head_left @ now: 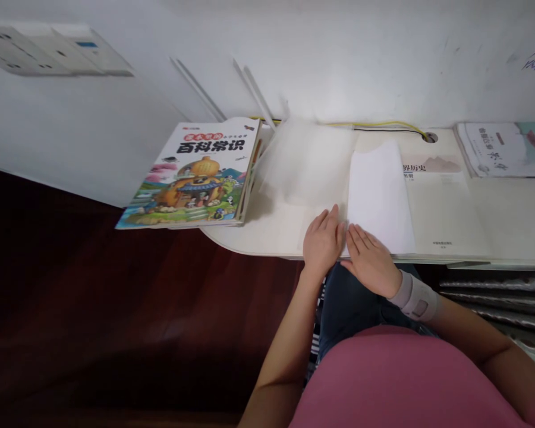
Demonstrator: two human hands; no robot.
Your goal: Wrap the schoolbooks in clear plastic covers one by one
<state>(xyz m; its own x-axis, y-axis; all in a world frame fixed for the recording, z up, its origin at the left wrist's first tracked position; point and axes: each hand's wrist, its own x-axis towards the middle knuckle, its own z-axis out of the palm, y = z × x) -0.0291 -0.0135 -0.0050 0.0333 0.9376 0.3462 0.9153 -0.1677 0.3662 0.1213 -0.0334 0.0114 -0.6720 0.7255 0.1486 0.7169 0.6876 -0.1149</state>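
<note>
My left hand lies flat near the desk's front edge, fingers stretched out, on a clear plastic sheet that looks blurred. Right beside it, my right hand rests flat with fingers extended on the lower corner of a white paper sheet. The white sheet lies over a pale book with printed characters on its cover. A grey band wraps my right wrist.
A colourful picture book tops a small stack at the left end of the white desk. Another pale book lies far right. A yellow cable runs along the wall. Dark floor lies left.
</note>
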